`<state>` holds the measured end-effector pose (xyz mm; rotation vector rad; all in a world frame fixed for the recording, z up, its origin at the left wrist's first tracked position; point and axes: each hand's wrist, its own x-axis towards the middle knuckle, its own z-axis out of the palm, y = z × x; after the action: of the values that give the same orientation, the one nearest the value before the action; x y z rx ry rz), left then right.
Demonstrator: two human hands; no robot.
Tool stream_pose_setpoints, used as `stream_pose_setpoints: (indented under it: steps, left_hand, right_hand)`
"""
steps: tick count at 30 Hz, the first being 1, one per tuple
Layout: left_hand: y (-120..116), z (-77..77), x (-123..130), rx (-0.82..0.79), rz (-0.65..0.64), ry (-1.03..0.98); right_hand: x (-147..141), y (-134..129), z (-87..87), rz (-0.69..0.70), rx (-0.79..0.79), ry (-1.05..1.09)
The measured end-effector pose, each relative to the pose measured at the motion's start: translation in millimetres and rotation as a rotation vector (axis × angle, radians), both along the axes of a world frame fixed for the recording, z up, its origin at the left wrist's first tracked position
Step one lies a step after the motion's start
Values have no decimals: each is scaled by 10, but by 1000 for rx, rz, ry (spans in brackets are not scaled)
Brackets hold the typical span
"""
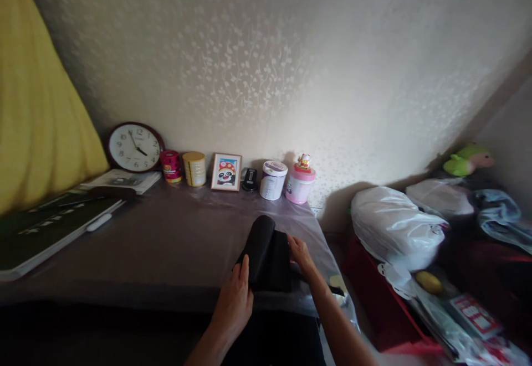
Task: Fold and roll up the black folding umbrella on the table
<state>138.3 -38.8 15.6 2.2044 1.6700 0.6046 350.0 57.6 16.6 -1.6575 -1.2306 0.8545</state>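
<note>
A black, soft-looking folded piece [260, 249] lies near the front edge of the table, its left part rounded like a roll and its right part a flat flap. I cannot make out exactly what kind of thing it is. My left hand [239, 294] grips the rolled part from the lower left, thumb on top. At the flap's right edge, my right hand [300, 252] has its fingers closed on the black material. A dark strap-like end [336, 289] shows beyond my right forearm, beside a small yellowish patch. Whether it joins the black piece is hidden.
Along the wall stand a clock [136, 147], a pink can [170, 166], a yellow can [194, 169], a panda picture frame [226, 171], a black device [250, 180] and two tubs [273, 180]. A green board [62, 227] lies left; bags [394, 225] are piled right.
</note>
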Motion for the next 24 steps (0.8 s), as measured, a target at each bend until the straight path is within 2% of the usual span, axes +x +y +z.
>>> stream_pose_setpoints:
  steps: [10,18,24]
  left_hand:
    - [24,-57,-18,-2,7,-42]
    - [10,-25,-7,18,9,43]
    - [23,-27,-16,48,-13,51]
  right_hand:
    - [-258,140,129,1,101,-147]
    - [-550,285,198,31,88,-141]
    - [-736,348,185,43,91,-202]
